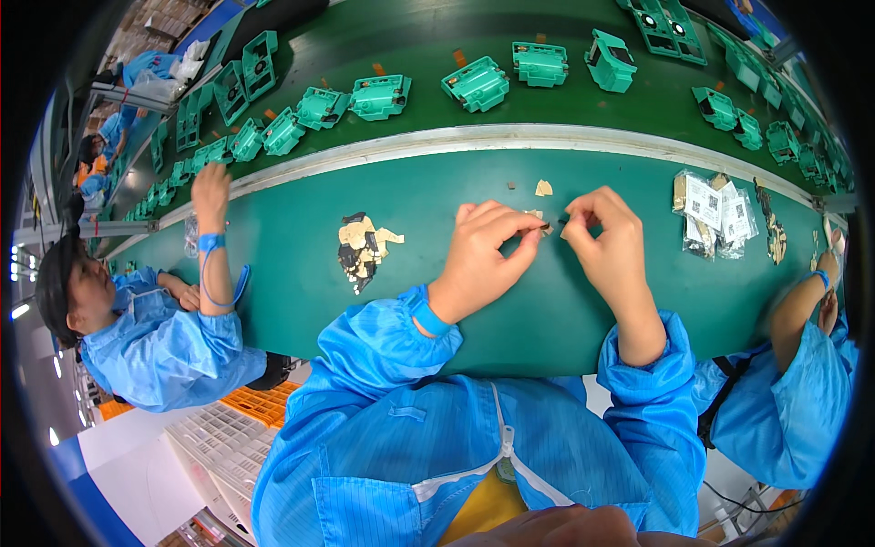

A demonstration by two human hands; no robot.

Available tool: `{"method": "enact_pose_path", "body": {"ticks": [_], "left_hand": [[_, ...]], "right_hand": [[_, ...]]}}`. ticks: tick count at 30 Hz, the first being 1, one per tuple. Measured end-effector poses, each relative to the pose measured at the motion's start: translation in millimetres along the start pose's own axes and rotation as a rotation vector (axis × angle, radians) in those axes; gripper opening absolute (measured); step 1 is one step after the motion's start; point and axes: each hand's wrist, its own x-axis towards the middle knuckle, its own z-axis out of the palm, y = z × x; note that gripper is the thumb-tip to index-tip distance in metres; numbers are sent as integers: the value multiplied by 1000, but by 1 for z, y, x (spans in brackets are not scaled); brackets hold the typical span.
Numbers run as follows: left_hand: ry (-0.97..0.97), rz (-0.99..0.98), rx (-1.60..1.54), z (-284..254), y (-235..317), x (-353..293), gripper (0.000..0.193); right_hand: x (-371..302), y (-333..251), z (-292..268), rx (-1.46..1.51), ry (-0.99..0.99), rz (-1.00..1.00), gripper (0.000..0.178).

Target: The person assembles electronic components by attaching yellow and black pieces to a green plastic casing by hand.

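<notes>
My left hand (pixel 486 253) is closed in a pinch on a small dark piece (pixel 546 227) held over the green worktop (pixel 437 191). Close beside it is my right hand (pixel 609 251), thumb and fingertips drawn together; whatever they hold is too small to make out. Just past my left fingertips shows a small beige piece (pixel 534 213). Farther off lie another beige flat piece (pixel 544 188) and a tiny dark bit (pixel 510 185). To the left of my hands, loose black and beige flat pieces (pixel 365 244) are heaped on the worktop.
Clear plastic bags (pixel 715 211) with white labels lie at right, near more black and beige pieces (pixel 774 232). Beyond a metal rail (pixel 474 139), green cases (pixel 476 84) line a dark green belt. Co-workers in blue sit at left (pixel 164 337) and right (pixel 788 401).
</notes>
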Motion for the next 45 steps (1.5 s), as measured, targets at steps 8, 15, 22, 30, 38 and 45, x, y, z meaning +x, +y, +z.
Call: {"method": "enact_pose_path", "body": {"ticks": [8, 15, 22, 30, 38, 45], "left_hand": [[-33, -129, -75, 1, 8, 3, 13], [-65, -140, -160, 4, 13, 7, 13], [-49, -183, -169, 6, 11, 7, 13], [46, 62, 221, 12, 11, 9, 13], [98, 174, 349, 16, 16, 13, 16], [120, 261, 467, 18, 23, 13, 25]], "right_hand": [[0, -9, -8, 161, -135, -96, 11], [0, -2, -16, 263, -190, -29, 11], [2, 9, -26, 392, -124, 289, 10], [2, 13, -30, 145, -112, 146, 16], [5, 12, -31, 144, -39, 241, 8], [6, 12, -43, 335, -191, 432, 33]]}}
